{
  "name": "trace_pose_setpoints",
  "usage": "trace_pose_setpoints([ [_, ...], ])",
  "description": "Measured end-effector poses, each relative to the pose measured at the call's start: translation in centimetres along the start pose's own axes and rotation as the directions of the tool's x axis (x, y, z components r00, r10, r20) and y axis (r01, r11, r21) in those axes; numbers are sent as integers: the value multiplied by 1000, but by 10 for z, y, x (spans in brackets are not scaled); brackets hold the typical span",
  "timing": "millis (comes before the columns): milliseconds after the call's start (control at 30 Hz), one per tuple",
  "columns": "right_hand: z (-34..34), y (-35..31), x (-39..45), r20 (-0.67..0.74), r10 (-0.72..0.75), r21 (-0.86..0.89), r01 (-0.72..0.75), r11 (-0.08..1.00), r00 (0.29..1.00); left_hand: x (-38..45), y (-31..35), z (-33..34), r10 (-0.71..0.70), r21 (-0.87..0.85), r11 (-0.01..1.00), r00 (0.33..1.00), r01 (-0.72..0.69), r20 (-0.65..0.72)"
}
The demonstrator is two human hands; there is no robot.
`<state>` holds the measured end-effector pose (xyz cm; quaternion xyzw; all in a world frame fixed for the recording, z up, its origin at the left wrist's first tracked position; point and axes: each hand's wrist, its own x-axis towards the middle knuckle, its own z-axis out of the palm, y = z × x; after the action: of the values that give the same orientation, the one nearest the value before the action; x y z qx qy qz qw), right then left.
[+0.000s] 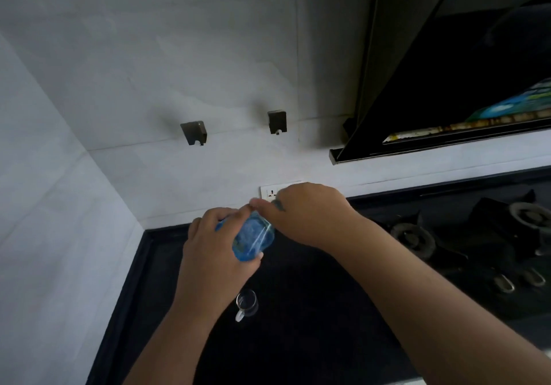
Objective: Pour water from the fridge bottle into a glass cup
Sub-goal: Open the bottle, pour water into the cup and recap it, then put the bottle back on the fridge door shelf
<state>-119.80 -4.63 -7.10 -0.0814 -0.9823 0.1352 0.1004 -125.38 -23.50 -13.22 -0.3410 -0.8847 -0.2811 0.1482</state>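
- Translucent blue plastic bottle (253, 237) held in the air above the dark worktop (298, 325), tilted, its top end pointing away toward the wall; blurred, cap not readable.
- Left hand (214, 253) wrapped around the bottle body from the left and below, fingers curled over the far side, thumb tip showing at the near lower edge; forearm comes up from the bottom of the frame.
- Right hand (304, 214) reaches in from the right, fingertips pinched together at the bottle's top end, touching the left hand's fingers; wrist bent down, forearm runs diagonally to the lower right corner.
- Small clear glass cup with a handle (247, 302) stands upright on the worktop, below the bottle and just beside the left wrist, handle toward the camera.
- White wall socket (269, 192) behind the hands, partly hidden by the right hand.
- Two dark metal wall hooks (193, 132) higher on the white wall.
- Black gas hob (462, 235) to the right; black range hood (447, 71) above it.
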Motion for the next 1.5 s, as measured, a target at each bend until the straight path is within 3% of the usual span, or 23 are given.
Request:
trace_pose_setpoints([
  [67,10,-5,0,-206,-193,21,201,979,959,4,-14,-11,-76,-263,960,992,100,99],
  [100,15,-8,0,-283,-222,31,240,970,933,5,-18,-14,-56,-324,941,989,98,135],
  [133,19,-10,1,-345,-194,33,219,975,918,5,-18,-17,-9,-330,942,989,59,149],
  [200,23,-18,1,-379,-25,32,40,999,925,5,-19,-17,79,-254,966,988,-43,130],
  [300,21,-32,0,-137,382,122,-367,922,914,7,-22,-12,147,25,989,987,-148,58],
  [400,22,-31,-2,138,507,215,-526,823,851,13,-32,-8,217,133,964,969,-231,115],
  [467,27,-29,-16,176,524,390,-548,740,833,17,-35,-7,252,36,964,952,-262,171],
  [533,33,-28,-36,159,554,653,-508,561,817,24,-36,-7,266,-160,959,937,-234,225],
  [600,43,-26,-61,167,559,805,-439,399,812,32,-35,-7,266,-412,901,924,-137,275],
  [767,62,-11,-136,189,524,963,-261,66,830,42,2,0,529,-636,744,762,-205,373],
  [900,67,1,-205,179,572,960,-270,77,801,40,50,21,673,-789,611,569,-69,472],
  [1033,72,-1,-270,130,758,967,-252,47,640,18,113,35,787,-879,477,439,14,434],
  [1167,76,1,-331,-34,906,993,-85,76,423,-12,186,54,871,-914,401,281,66,402],
  [1367,67,19,-434,-141,977,989,67,131,159,-69,303,79,932,-927,357,24,117,362],
  [1500,60,40,-495,-164,986,979,125,163,1,-109,378,100,942,-938,332,-91,100,324],
])
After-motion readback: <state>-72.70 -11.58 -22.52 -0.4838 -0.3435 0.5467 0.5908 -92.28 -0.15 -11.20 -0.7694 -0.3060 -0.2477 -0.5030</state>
